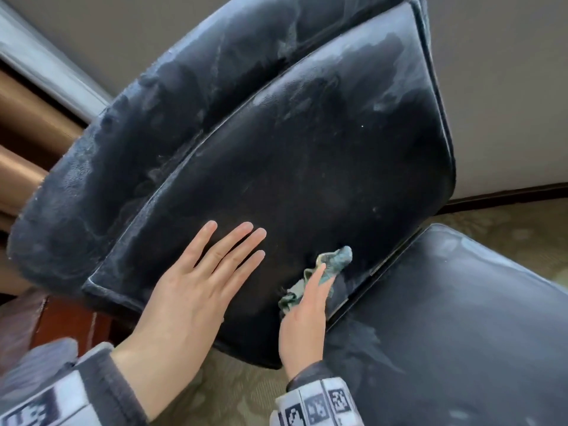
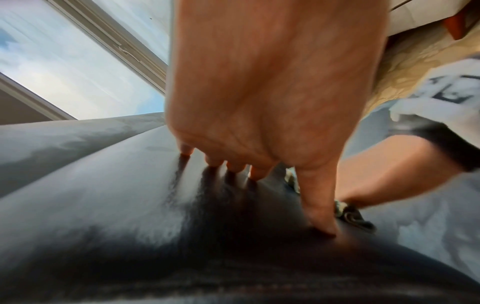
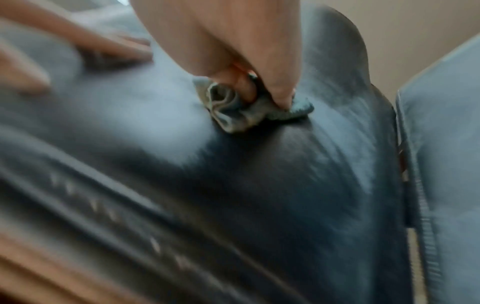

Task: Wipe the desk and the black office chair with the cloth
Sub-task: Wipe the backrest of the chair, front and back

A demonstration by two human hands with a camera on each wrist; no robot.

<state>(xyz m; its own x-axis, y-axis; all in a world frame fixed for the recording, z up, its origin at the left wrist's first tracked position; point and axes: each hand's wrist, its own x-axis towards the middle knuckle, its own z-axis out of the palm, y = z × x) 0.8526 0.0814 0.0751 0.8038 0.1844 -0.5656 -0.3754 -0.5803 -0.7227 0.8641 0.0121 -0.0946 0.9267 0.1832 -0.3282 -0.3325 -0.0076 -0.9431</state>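
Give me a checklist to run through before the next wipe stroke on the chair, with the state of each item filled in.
1. Cloth held by the right hand: ok, fingers bunch it against the leather.
2. Cloth touching the chair back: ok, pressed on the lower part of the panel.
3. Left hand steadying the chair: ok, flat on the panel, fingers straight.
4. Left hand out of the cloth's way: ok, it lies beside the cloth, apart from it.
5. Dust left on the upper panel: not ok, grey film and streaks show there.
6. Seat cushion wiped: not ok, dusty smears show.
7. Desk wiped: cannot tell, out of view.
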